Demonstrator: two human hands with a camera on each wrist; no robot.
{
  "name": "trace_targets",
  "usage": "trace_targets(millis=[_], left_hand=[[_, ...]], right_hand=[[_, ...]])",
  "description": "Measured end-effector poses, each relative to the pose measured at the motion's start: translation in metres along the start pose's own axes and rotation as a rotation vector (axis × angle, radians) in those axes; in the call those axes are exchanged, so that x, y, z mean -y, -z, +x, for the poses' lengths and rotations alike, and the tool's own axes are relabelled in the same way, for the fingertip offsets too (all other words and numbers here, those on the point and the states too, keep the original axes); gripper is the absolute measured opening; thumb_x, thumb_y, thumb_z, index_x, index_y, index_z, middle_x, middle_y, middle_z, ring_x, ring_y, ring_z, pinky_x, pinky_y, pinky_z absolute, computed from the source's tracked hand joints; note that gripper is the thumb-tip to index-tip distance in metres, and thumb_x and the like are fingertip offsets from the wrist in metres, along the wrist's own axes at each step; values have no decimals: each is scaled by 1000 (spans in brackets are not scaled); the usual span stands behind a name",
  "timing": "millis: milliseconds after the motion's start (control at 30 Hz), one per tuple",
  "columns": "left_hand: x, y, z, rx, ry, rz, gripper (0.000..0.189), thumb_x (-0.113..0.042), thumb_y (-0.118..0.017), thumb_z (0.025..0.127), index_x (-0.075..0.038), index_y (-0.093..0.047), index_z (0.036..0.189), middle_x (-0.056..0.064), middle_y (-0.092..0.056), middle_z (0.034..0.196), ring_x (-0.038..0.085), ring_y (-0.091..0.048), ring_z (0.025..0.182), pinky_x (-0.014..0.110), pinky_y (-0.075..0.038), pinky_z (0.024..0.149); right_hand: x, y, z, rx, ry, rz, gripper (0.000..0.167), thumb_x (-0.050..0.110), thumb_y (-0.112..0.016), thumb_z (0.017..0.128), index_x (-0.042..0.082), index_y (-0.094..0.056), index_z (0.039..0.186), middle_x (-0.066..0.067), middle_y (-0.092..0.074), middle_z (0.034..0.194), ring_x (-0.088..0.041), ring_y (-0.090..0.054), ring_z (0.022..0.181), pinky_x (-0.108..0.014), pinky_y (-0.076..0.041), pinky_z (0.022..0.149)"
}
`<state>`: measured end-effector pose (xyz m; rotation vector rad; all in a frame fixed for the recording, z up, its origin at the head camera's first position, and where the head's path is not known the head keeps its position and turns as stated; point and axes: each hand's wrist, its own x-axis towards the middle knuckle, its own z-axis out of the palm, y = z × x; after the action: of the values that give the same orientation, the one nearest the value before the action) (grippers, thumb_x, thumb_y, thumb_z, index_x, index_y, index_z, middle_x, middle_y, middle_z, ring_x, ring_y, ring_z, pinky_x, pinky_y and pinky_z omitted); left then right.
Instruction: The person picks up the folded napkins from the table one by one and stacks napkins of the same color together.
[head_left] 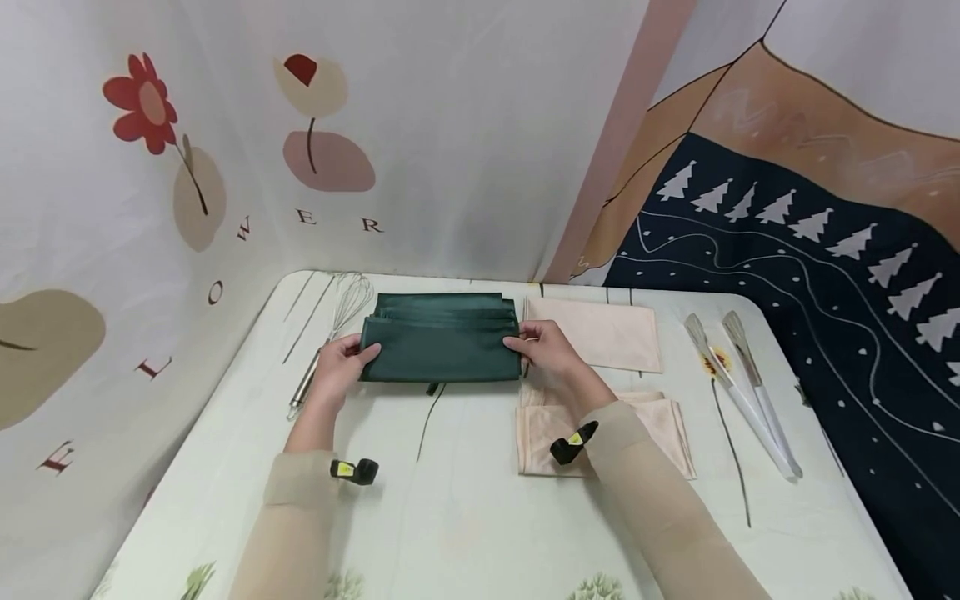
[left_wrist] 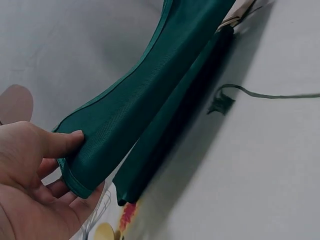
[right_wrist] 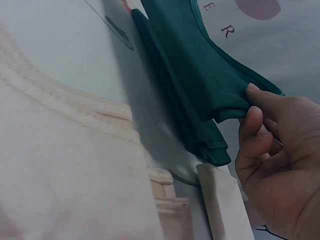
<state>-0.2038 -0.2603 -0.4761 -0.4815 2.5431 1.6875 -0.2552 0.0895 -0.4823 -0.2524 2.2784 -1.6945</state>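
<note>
A dark green folded cloth (head_left: 442,350) spans the space between both hands near the far side of the table. My left hand (head_left: 341,367) pinches its left end, thumb on top and fingers beneath, as the left wrist view shows. At the opposite end, my right hand (head_left: 551,346) pinches the cloth's edge between thumb and fingers. In both wrist views the gripped layer (left_wrist: 135,95) is raised, with another green fold (right_wrist: 175,95) lower down beside the table. A wire whisk (head_left: 341,312) lies just beyond the left hand.
One folded pale pink cloth (head_left: 600,333) lies at the back right; another pink cloth (head_left: 660,425) is nearer, partly under the right forearm. Two white-handled whisks (head_left: 750,417) lie at the table's right side. A fabric backdrop (head_left: 465,150) rises behind the white table (head_left: 450,533).
</note>
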Motion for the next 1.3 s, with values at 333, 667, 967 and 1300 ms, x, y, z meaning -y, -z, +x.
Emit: trace_targets(millis=[333,667,967,1300], left_hand=[[-3,5,17,11,24,-77,46,-26,-63,102,0,-59,139,19,-57,134,24,-56,113,25,-49,86],[-6,1,40,5,25,-97,48,-24,-62,103,0,-55,144,20,-52,147,32,-49,134,43,-46,106],[-10,-7,56,7,31,-50,49,-26,-60,104,-1,-52,146,20,-48,149,35,-44,139,47,-41,111],[-17,-16,70,-27,53,-68,49,-27,-60,104,-4,-53,146,20,-48,149,35,-44,139,47,-41,111]], right_hand=[[5,-7,23,-71,-107,161,17,20,-72,96,5,-64,100,-1,-52,78,-13,-46,56,-25,-40,52],[9,-11,42,-122,-94,151,20,22,-72,97,3,-67,103,0,-54,72,-11,-50,54,-28,-40,52],[8,-13,53,-147,-117,149,23,20,-71,97,2,-68,112,1,-60,76,-10,-53,55,-24,-42,52],[6,-13,62,-193,-166,143,26,24,-69,98,6,-68,117,1,-63,82,-11,-54,62,-26,-42,57]])
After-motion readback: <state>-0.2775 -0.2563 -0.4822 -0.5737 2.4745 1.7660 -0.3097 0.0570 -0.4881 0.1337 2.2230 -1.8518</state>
